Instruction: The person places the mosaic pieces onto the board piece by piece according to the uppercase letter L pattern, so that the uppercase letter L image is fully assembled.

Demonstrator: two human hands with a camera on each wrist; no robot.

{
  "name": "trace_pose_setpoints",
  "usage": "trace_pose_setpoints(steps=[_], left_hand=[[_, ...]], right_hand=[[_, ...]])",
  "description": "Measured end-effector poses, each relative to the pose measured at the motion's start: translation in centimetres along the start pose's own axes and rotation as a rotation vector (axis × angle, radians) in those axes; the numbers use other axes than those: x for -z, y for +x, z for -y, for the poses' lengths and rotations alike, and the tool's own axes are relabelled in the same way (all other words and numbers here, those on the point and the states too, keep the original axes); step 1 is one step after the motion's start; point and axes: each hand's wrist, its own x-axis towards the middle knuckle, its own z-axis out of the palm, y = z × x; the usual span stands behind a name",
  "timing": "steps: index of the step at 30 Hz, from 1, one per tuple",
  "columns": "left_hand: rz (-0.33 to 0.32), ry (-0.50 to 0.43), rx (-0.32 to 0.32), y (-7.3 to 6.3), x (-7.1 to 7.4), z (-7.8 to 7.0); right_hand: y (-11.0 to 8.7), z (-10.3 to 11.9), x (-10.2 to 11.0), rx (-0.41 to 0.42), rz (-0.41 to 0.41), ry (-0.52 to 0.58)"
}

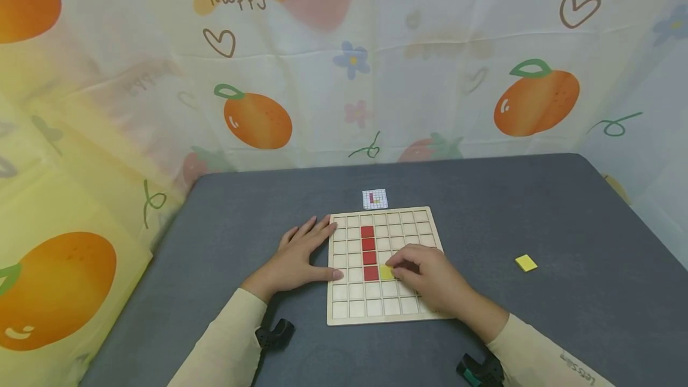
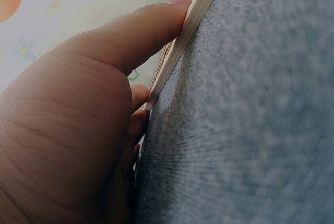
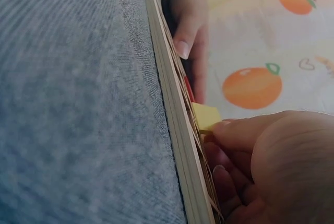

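A wooden grid board [image 1: 387, 319] lies on the table, with several red square tiles [image 1: 368, 257] in one column of its cells. Between the thumb and fingers of my right hand [image 1: 430, 276] is a yellow square tile [image 1: 386, 272], pinched at its right side. In the head view the tile overlaps the cell right of the lowest red tile; in the right wrist view the tile [image 3: 204, 115] stands tilted at the board. My left hand [image 1: 298, 258] rests along the board's left edge, fingers spread and thumb [image 2: 156, 25] on the rim.
A second yellow tile [image 1: 526, 263] lies on the grey table [image 1: 537, 208], right of the board. Behind the board is a small card [image 1: 375, 199] printed with a grid and coloured squares. A patterned curtain [image 1: 419, 94] hangs along the table's far edge.
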Motion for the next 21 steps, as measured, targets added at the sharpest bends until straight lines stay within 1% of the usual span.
trace_pose_setpoints(steps=[3, 6, 10, 14, 21], left_hand=[[0.0, 0.002, 0.0, 0.01, 0.0, 0.01], [0.003, 0.0, 0.002, 0.03, 0.0, -0.02], [0.007, -0.002, 0.007, 0.03, 0.0, -0.08], [0.006, -0.002, 0.012, -0.02, 0.03, -0.14], [0.007, -0.002, 0.008, -0.08, 0.12, -0.25]], right_hand=[[-0.05, -0.04, -0.02, 0.018, -0.005, 0.006], [-0.18, -0.16, 0.0, 0.034, 0.012, 0.006], [-0.28, -0.25, 0.02, 0.048, 0.031, 0.001], [-0.26, -0.37, -0.05, 0.051, 0.029, -0.004], [-0.29, -0.52, 0.36, 0.045, 0.037, 0.064]])
